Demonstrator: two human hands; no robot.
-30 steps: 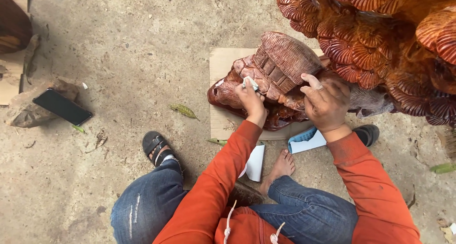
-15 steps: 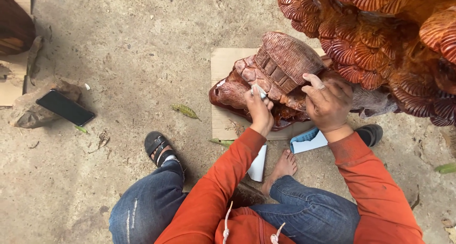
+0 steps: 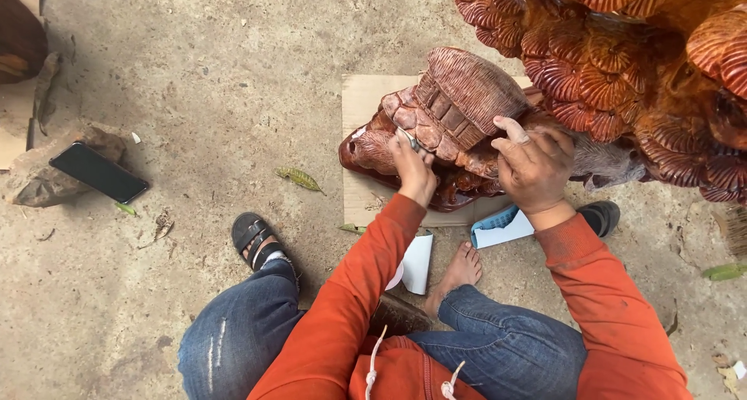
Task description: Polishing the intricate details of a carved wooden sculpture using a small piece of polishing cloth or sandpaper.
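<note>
A glossy red-brown wood carving with a ribbed hut roof and block-shaped walls stands on a cardboard sheet. My left hand presses a small folded piece of sandpaper against the blocks at the carving's lower left. My right hand rests on the carving's right side, fingers spread over it. Both sleeves are orange. I sit low with jeans-clad knees apart.
A big carved tree of fan-shaped mushroom forms rises at the right. A black phone lies on a stone at the left. White paper sheets, a blue-and-white pack, sandals and dry leaves lie on the concrete ground.
My left hand slid right along the carving with the sandpaper, then back up and left. My right hand stayed in place.
</note>
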